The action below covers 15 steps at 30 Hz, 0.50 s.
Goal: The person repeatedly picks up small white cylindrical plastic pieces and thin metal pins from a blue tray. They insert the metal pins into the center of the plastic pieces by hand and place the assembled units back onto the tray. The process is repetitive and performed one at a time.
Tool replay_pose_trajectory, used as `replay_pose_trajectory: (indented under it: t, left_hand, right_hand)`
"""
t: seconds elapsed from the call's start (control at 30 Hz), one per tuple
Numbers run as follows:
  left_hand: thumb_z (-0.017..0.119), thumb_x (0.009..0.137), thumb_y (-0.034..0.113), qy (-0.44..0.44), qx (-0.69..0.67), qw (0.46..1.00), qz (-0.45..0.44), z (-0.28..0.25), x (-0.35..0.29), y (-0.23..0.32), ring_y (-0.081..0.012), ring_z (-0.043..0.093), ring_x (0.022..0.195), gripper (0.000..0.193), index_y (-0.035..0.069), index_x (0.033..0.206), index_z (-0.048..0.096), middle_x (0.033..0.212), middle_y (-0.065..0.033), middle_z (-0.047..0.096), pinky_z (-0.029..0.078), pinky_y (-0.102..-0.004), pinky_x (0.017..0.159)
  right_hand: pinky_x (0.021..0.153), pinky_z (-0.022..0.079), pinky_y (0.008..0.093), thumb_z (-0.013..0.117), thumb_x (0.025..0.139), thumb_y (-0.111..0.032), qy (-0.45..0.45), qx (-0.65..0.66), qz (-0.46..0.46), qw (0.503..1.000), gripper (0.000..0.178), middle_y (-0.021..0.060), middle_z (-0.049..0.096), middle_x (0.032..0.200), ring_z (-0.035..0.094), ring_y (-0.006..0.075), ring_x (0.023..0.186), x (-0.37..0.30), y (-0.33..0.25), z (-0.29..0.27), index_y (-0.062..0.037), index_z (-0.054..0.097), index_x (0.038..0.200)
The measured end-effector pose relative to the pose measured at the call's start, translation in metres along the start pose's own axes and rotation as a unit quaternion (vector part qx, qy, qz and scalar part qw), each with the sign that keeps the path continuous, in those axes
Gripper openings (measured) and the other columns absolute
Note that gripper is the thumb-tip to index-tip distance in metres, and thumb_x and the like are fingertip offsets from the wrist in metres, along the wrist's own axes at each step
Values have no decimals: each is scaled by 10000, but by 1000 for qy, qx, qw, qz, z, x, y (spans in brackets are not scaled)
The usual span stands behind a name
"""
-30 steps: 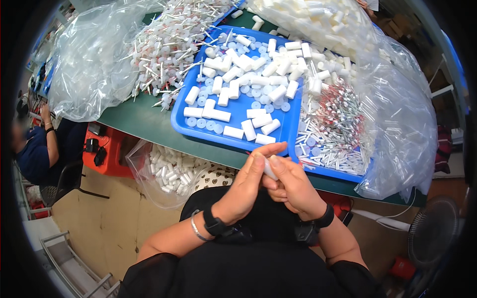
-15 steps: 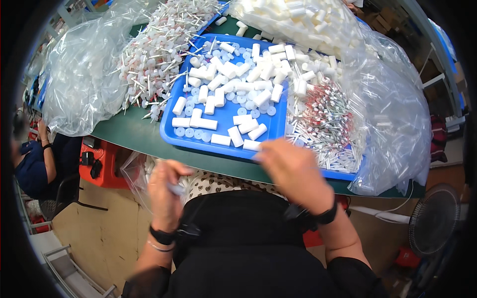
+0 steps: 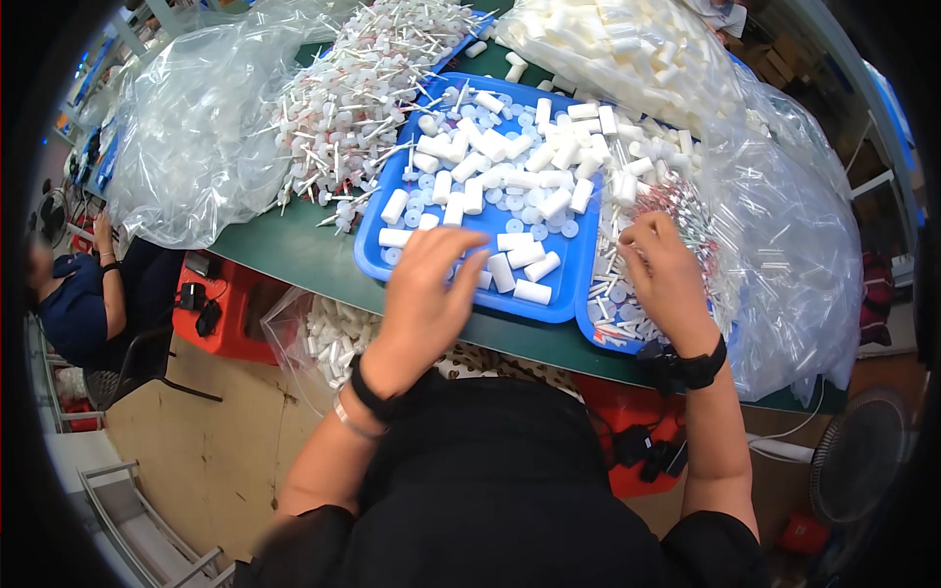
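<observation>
Over the front left of a blue tray (image 3: 564,308), my left hand (image 3: 423,299) hovers palm down, thumb and fingers apart, with nothing visible in it. Short white cylinders (image 3: 473,196) lie in that tray among translucent round discs (image 3: 569,228); my left hand hides some of those near the front rim. My right hand (image 3: 671,284) is above a second blue tray to the right, its fingers bent and thumb near the forefinger. Beside its fingertips is a heap of thin red-and-white parts (image 3: 678,203). Whatever those fingertips hold is too small to make out.
Thin white sticks with discs (image 3: 353,98) are heaped at the back left, beside a clear plastic bag (image 3: 196,137). A bag of white cylinders (image 3: 608,39) stands behind the trays. A red stool (image 3: 235,323), a fan (image 3: 858,456) and a seated person (image 3: 83,299) are around the green table (image 3: 294,269).
My left hand has moved from below the table edge up over the tray. My right hand has shifted right from the tray's front to the second tray. The view has shifted slightly.
</observation>
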<state>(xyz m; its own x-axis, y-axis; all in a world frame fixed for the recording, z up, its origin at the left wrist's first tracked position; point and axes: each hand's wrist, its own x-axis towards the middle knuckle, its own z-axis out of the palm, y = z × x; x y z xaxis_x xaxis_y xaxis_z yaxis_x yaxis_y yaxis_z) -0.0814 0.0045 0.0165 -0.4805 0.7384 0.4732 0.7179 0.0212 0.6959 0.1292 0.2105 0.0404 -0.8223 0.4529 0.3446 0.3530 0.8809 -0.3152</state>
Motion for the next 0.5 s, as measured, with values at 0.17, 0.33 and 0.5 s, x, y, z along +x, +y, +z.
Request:
replay_pose_trajectory:
  t: [0.17, 0.33, 0.5]
  left_hand:
    - [673, 905, 105, -84, 96, 992, -15, 57, 37, -18, -370, 640, 930, 158, -5, 1012, 709, 986, -172, 694, 514, -427, 824]
    - [704, 854, 98, -121, 114, 983, -75, 71, 43, -17, -388, 650, 917, 178, -16, 990, 693, 946, -195, 663, 523, -463, 811]
    - [720, 838, 82, -95, 101, 990, -5, 72, 39, -29, -366, 646, 881, 198, -9, 1011, 684, 956, -190, 655, 521, -446, 796]
  right_hand:
    - [613, 523, 337, 634, 973, -46, 37, 118, 83, 989, 118, 116, 708, 916, 703, 247, 718, -6, -6, -10, -41, 614, 1089]
    - [595, 521, 307, 671, 943, -23, 87, 98, 73, 989, 194, 129, 744, 937, 715, 236, 718, -19, -8, -17, -22, 652, 1136]
    - [609, 528, 321, 734, 894, -33, 146, 95, 61, 983, 142, 121, 751, 951, 716, 236, 743, -17, -10, -21, -12, 713, 1033]
